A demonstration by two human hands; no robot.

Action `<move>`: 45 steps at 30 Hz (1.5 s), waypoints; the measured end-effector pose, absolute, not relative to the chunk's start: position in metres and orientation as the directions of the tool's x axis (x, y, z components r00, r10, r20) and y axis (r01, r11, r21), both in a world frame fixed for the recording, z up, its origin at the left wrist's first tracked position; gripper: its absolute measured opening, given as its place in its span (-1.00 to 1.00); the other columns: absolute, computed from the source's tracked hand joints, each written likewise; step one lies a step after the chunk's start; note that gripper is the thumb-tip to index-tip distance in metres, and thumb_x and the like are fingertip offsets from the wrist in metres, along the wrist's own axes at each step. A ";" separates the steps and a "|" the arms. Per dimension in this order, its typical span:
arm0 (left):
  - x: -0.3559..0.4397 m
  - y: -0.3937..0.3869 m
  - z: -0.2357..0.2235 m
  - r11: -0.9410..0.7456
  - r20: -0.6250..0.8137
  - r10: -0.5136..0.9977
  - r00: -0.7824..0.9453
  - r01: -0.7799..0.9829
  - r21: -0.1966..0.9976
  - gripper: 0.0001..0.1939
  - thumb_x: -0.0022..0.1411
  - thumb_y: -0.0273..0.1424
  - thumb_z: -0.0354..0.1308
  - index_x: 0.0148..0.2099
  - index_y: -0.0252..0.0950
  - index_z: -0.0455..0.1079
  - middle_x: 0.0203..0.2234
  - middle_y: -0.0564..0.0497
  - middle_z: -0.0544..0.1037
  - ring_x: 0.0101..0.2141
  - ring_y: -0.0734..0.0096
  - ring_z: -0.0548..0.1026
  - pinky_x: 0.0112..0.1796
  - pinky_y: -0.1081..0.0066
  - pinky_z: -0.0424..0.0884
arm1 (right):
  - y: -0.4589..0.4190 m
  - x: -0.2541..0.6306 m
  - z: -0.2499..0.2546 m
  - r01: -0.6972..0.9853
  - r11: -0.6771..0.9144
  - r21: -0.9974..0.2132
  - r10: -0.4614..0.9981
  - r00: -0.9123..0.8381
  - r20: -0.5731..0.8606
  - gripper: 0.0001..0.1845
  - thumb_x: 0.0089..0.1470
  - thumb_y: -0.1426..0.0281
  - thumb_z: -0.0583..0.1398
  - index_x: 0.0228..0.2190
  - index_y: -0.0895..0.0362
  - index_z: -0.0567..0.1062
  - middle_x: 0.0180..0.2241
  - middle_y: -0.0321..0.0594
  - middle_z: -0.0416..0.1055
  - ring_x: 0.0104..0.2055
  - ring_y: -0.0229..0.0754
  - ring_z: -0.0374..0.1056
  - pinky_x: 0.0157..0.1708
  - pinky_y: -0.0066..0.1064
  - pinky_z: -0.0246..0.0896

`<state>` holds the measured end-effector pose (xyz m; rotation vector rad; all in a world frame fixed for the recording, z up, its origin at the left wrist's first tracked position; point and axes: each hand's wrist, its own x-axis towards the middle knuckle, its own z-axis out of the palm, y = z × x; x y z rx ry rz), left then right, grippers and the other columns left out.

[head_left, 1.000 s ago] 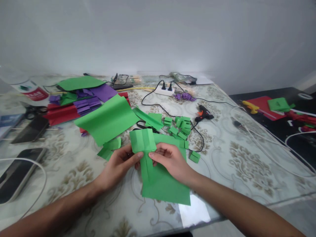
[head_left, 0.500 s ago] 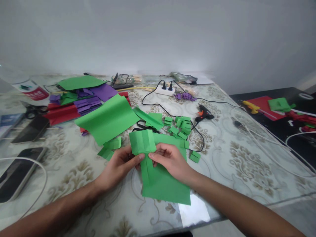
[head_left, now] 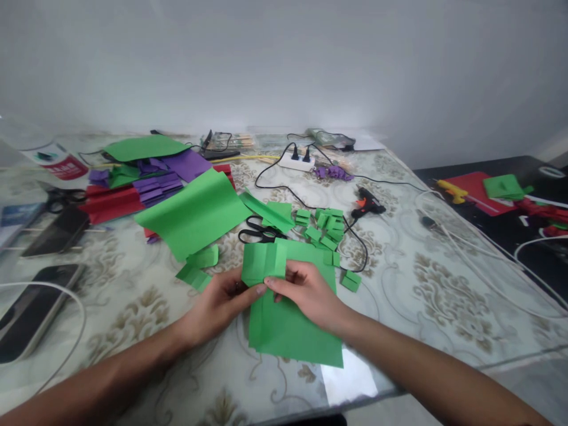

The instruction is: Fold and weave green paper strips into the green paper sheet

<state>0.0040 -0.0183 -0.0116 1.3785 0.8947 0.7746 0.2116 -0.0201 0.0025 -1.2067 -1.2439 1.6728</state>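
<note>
Between both hands is a creased strip of green paper point(head_left: 261, 263), its upper part folded over. My left hand point(head_left: 224, 299) pinches its left side, thumb on top and the other fingers behind. On the right side, my right hand point(head_left: 306, 293) grips the same strip near the fold, its thumb tip close to the left one. Beneath lies a larger green sheet point(head_left: 306, 331) on the table. Just beyond the strip rest black-handled scissors point(head_left: 257, 229), their blades hidden under green paper. Small folded green pieces point(head_left: 328, 228) are heaped to the right of them.
A big curled green sheet point(head_left: 195, 213) lies at the left, before red and purple folded paper point(head_left: 157, 188). A black glue gun point(head_left: 368, 204) is corded towards a white power strip point(head_left: 296, 163). Phones point(head_left: 38, 307) and a white cable point(head_left: 77, 302) sit far left.
The green strip has shifted slightly right and down and turned a little more upright. Both thumbs have come closer together at the fold. More of the scissors now shows.
</note>
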 end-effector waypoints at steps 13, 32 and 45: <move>0.004 -0.022 -0.012 0.152 -0.167 0.811 0.561 0.074 0.986 -0.65 0.40 -0.15 0.28 -0.01 -0.34 0.62 -0.21 -0.10 0.75 -0.21 0.14 0.67 -0.17 0.29 0.58 | -0.020 0.213 0.007 -0.060 -0.357 -0.932 0.907 -0.262 -0.330 -0.52 -0.11 0.00 0.49 -0.44 0.16 0.58 -0.51 -0.31 0.45 -0.43 -0.22 0.39 -0.38 -0.38 0.37; 0.005 -0.019 -0.005 -0.009 0.005 0.950 0.313 0.012 1.000 -0.71 0.43 -0.10 0.24 -0.12 -0.21 0.36 -0.48 0.10 0.55 -0.45 0.37 0.54 -0.39 0.43 0.49 | -0.018 0.214 0.003 -0.021 -0.298 -0.954 0.918 -0.279 -0.281 -0.51 -0.05 -0.02 0.47 -0.38 0.15 0.56 -0.47 -0.26 0.53 -0.42 -0.14 0.51 -0.35 -0.34 0.43; -0.002 -0.016 -0.010 -0.279 0.179 0.932 0.316 0.307 0.910 -0.85 0.31 -0.35 0.35 -0.08 -0.23 0.56 -0.28 0.00 0.68 -0.29 0.33 0.64 -0.22 0.39 0.60 | -0.020 0.215 -0.001 0.037 -0.206 -0.978 0.952 -0.223 -0.209 -0.58 0.06 0.02 0.40 -0.43 0.10 0.47 -0.51 -0.29 0.43 -0.40 -0.13 0.42 -0.36 -0.31 0.33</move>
